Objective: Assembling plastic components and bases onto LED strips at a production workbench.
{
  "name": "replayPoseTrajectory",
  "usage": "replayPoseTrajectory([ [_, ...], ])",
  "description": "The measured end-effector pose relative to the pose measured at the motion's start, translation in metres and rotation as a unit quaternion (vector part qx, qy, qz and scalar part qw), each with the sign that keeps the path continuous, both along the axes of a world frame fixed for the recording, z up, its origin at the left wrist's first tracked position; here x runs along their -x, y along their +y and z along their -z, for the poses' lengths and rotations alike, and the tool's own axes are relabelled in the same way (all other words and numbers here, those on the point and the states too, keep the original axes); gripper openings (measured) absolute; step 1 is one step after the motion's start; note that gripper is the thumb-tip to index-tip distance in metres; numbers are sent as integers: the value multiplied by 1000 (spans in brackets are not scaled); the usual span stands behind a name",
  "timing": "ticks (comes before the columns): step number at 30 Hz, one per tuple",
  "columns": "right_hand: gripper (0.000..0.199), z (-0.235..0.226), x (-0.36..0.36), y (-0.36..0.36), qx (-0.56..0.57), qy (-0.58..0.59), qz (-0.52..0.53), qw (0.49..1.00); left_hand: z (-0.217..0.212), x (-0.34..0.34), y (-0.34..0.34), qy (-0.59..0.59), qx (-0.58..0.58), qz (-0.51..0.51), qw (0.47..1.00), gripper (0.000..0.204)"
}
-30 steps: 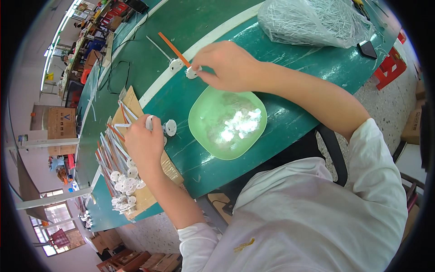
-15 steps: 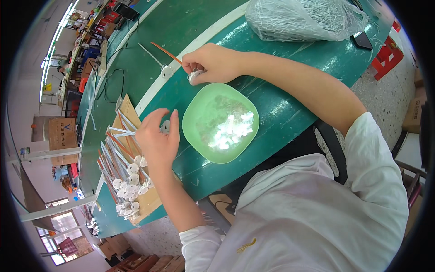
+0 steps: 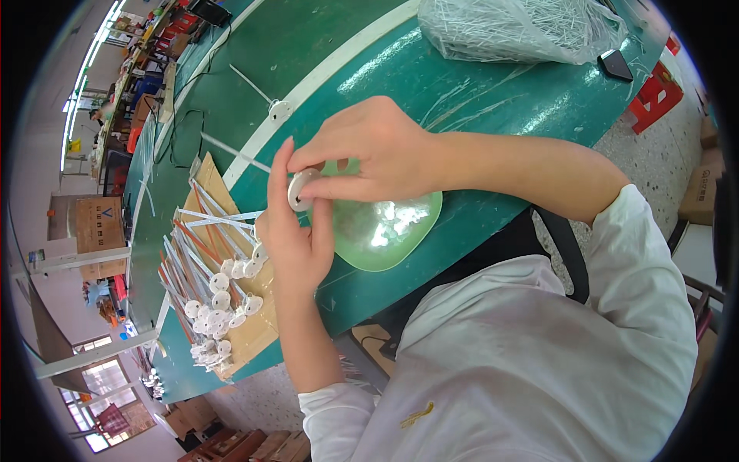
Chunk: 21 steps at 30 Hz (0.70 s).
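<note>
Both my hands meet over the left side of a light green bowl. Between them is a white round disc with a small dark hole, and a thin pale stick runs from behind my left index finger to the far left. My right hand pinches the disc between thumb and fingers. My left hand is closed around the disc's other side, its index finger pointing up along it; its grip is partly hidden. Shiny clear pieces lie in the bowl.
Left of my hands, many white discs on sticks lie piled on a cardboard sheet. One more disc on a stick lies beyond. A clear bag of thin white sticks and a black object sit far right on the green table.
My right hand has come left and nearer, bringing the disc to my left hand. My left hand has shifted slightly right and closed in. The orange stick by my right hand no longer shows.
</note>
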State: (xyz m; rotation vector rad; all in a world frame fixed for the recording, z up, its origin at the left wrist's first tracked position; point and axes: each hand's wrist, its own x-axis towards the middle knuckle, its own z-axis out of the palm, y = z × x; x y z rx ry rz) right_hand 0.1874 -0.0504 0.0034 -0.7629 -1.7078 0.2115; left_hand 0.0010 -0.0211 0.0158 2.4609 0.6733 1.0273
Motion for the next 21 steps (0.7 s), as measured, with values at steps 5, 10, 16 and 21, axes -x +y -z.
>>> replayPoseTrajectory([
  [5, 19, 4, 4, 5, -167, -57, 83, 981, -2, 1, -2, 20, 1, -25, 999, 55],
  [10, 15, 5, 5, -3, -135, -97, 107, 980, -2, -2, -4, 73, -101, -73, 990, 49],
  [16, 13, 6, 7, -4, -66, -85, 115, 987, 4, -2, -4, 70, -119, -105, 985, 46],
  [21, 12, 13, 5, 3, -106, -69, 84, 988, 1, -3, -4, 22, 34, -125, 991, 65],
])
